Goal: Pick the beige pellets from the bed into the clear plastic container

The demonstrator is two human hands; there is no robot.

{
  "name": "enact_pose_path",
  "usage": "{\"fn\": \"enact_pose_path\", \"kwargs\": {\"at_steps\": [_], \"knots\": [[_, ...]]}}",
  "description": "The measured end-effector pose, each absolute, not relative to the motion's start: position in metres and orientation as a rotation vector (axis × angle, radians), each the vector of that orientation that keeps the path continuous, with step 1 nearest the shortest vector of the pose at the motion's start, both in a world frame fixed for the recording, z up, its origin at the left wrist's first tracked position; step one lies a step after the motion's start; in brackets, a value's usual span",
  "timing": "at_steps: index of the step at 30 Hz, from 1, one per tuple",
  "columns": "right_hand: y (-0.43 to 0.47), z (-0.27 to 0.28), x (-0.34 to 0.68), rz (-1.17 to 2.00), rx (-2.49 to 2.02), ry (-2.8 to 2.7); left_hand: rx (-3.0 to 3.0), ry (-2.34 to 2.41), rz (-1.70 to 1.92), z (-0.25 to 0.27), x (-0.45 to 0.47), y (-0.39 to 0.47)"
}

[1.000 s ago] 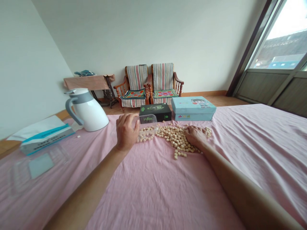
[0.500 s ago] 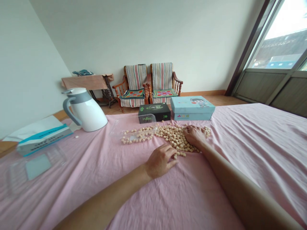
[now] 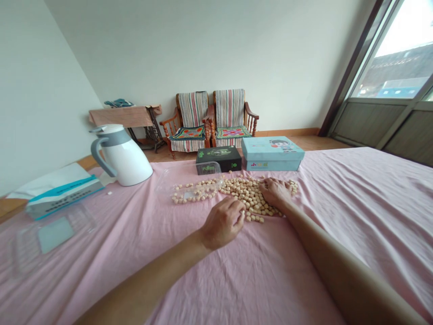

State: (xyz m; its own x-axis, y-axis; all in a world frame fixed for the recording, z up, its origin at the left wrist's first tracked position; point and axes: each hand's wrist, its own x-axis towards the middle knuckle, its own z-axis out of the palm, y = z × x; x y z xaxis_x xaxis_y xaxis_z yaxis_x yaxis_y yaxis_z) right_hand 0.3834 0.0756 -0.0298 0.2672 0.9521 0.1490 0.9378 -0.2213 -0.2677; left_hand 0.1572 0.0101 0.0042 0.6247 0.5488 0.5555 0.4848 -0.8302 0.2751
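Note:
A heap of small pale-tan rounded pieces (image 3: 248, 193) lies spread on the pink cloth. At its near left side my left hand (image 3: 222, 223) is closed, thumb and fingers pinching one small tan piece (image 3: 242, 213). A short row of loose tan pieces (image 3: 255, 219) sits just right of that hand. My right hand (image 3: 275, 191) lies palm down on the right part of the heap, fingers stretched forward over the pieces. What is under its palm is hidden. Left of the heap, a clear plastic box (image 3: 165, 178) stands with several tan pieces in or behind it.
A black box (image 3: 219, 159) and a light-blue box (image 3: 273, 155) stand behind the heap. To the left are a white jug (image 3: 126, 158), a tissue pack (image 3: 64, 196) and a clear plastic tray (image 3: 84, 221). Two chairs (image 3: 230, 113) stand beyond the table.
My left hand has closed its fingers on a tan piece and lifted slightly, moving a little left. My right hand stays on the heap.

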Motion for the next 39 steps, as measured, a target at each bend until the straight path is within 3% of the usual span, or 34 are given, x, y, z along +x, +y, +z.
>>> {"fn": "enact_pose_path", "kwargs": {"at_steps": [5, 10, 17, 28, 39], "knots": [[0.078, -0.032, 0.385, 0.074, -2.250, -1.734, 2.712, 1.142, 1.396, 0.039, 0.131, 0.034], [0.077, -0.030, 0.384, 0.072, -2.242, -1.729, 2.687, 1.433, 1.555, 0.049, 0.106, 0.058], [0.077, -0.030, 0.384, 0.083, -2.250, -1.731, 2.669, 1.231, 1.672, 0.045, 0.111, 0.052], [0.077, -0.032, 0.384, 0.064, -2.239, -1.717, 2.829, 0.686, 0.688, -0.005, 0.160, 0.014], [0.077, -0.033, 0.385, 0.049, -2.236, -1.721, 2.786, 0.756, 0.718, -0.010, 0.161, 0.011]]}}
